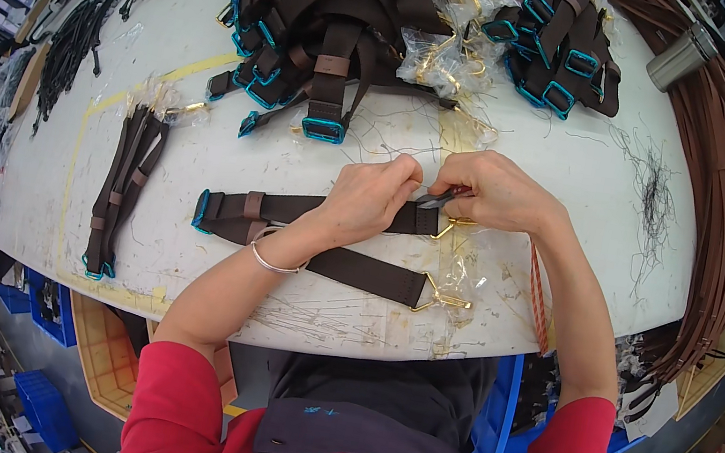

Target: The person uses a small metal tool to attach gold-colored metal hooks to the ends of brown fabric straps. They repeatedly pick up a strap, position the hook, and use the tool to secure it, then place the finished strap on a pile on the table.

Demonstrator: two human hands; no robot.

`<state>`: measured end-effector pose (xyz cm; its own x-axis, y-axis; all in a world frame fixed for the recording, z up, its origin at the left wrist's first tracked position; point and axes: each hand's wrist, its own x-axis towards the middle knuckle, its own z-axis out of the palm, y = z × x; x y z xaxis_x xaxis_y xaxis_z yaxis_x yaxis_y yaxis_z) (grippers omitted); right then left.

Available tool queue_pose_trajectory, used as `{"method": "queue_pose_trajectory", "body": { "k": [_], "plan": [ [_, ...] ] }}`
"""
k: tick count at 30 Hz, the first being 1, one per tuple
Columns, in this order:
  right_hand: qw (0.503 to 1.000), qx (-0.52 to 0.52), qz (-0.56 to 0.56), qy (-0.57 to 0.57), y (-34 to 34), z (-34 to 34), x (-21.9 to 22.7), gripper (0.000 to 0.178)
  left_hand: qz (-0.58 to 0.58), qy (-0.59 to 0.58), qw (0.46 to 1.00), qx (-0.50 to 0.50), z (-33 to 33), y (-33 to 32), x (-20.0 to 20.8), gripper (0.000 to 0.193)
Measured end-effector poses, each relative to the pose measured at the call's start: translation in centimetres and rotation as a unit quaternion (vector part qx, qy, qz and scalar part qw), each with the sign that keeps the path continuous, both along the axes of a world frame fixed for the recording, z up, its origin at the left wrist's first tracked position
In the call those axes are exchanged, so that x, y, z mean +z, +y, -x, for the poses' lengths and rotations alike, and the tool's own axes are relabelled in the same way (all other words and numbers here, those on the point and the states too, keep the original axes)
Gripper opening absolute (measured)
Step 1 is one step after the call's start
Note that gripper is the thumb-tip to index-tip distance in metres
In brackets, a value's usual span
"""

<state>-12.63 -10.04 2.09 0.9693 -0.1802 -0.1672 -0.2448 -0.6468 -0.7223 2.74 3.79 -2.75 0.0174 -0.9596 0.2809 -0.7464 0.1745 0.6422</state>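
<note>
Two dark brown webbing straps lie side by side on the white table, with a blue-wrapped buckle at their left end and gold hooks at the right. My left hand is closed in a pinch just above the upper strap's right part; what its fingertips hold is too small to make out. Close beside it, my right hand is closed around small thread snips, whose blades point toward the left fingertips over the strap's stitched end. A red-and-white cord hangs below my right hand.
A bundled strap lies at the left. Heaped straps with blue-wrapped buckles and plastic-wrapped gold hooks cover the far middle. Loose threads, a metal flask and long brown strips are at the right.
</note>
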Motion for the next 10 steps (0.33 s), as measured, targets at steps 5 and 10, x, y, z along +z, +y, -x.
{"method": "queue_pose_trajectory", "body": {
  "k": [5, 10],
  "plan": [
    [1.0, -0.007, -0.021, 0.015, 0.04, -0.25, 0.01, 0.018, 0.002, 0.023, 1.0, 0.008, -0.04, 0.07, -0.09, 0.007],
    [0.991, -0.074, 0.081, -0.071, 0.71, 0.75, -0.27, 0.019, -0.002, 0.031, 0.999, 0.007, -0.26, 0.02, -0.19, 0.008]
  ]
}}
